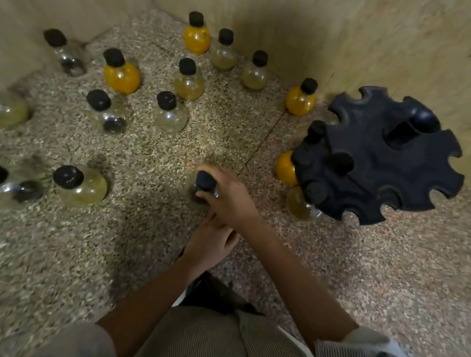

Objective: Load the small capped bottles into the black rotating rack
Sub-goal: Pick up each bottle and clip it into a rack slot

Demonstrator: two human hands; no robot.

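Note:
The black rotating rack (392,173) stands on the floor at the right, with notched slots around its rim. Three capped bottles hang in its left slots, among them an orange one (285,168) and a pale one (300,204). My right hand (227,197) grips a small clear bottle with a black cap (204,181) that stands on the floor left of the rack. My left hand (209,244) rests just below the right one, fingers loosely curled, holding nothing that I can see. Several more capped bottles, such as an orange one (121,76), stand scattered to the left and at the back.
The floor is speckled stone, with walls close behind and to the right of the rack. An orange bottle (300,100) stands near the rack's back left. My knees and striped clothing (215,343) fill the bottom of the view.

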